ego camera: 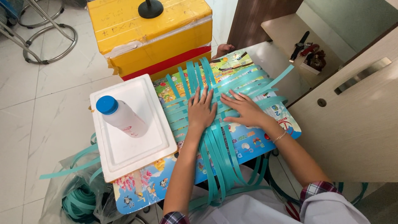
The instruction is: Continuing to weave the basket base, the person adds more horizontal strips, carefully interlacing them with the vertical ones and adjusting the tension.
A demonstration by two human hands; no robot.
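Both the left hand (202, 111) and right hand (244, 110) press flat, fingers spread and gripping nothing, on the teal strips (215, 103) mid-desk (286, 120): a small patch looks woven, long ends hang loose off the near edge.

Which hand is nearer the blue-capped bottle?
Left. The left hand lies flat on the teal strips just right of the bottle; the right hand lies farther right, beyond the left.

Both hands flat, palms down, fingers spread: left hand (201, 111); right hand (244, 108) just beside.
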